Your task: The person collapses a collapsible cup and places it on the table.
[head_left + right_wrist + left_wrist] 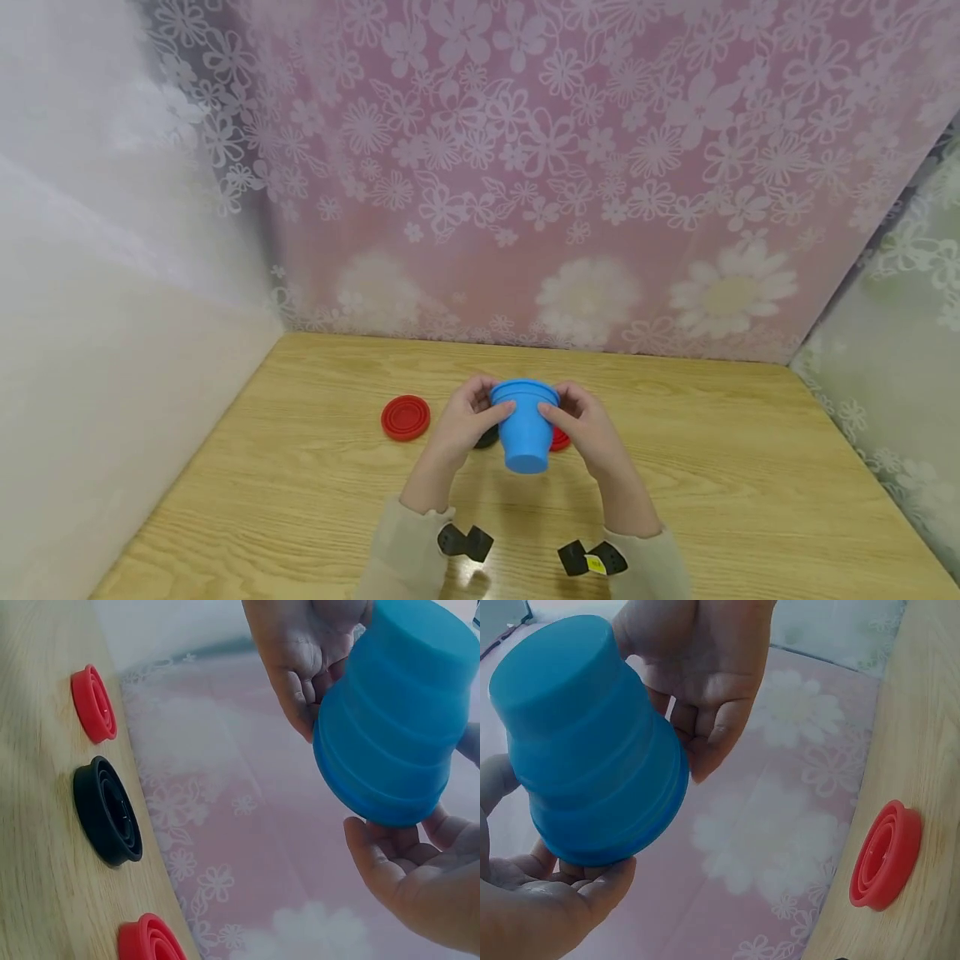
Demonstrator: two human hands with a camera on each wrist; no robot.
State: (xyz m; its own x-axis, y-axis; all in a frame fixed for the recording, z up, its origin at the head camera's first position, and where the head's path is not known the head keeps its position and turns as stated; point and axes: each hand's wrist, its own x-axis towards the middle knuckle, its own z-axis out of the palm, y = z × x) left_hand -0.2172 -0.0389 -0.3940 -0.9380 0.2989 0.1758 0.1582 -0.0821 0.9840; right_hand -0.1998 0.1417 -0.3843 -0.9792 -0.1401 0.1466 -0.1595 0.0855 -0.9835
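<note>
A blue collapsible silicone cup (525, 433) is stretched out to full height, held above the table between both hands. My left hand (468, 421) grips its left side, thumb on the near wall and fingers behind the rim. On the opposite side my right hand (588, 425) grips it the same way. The wide rim is up and the narrow base points toward me. In the left wrist view the cup (592, 742) shows stepped rings along its wall. Fingers of both hands curl round the rim, seen also in the right wrist view on the cup (397, 712).
Behind the hands, a flattened red cup (406, 418) lies on the wooden table (712, 467). A flattened black cup (109, 811) and another flattened red cup (150, 941) are partly hidden in the head view. Floral-covered walls (525, 167) stand around the table.
</note>
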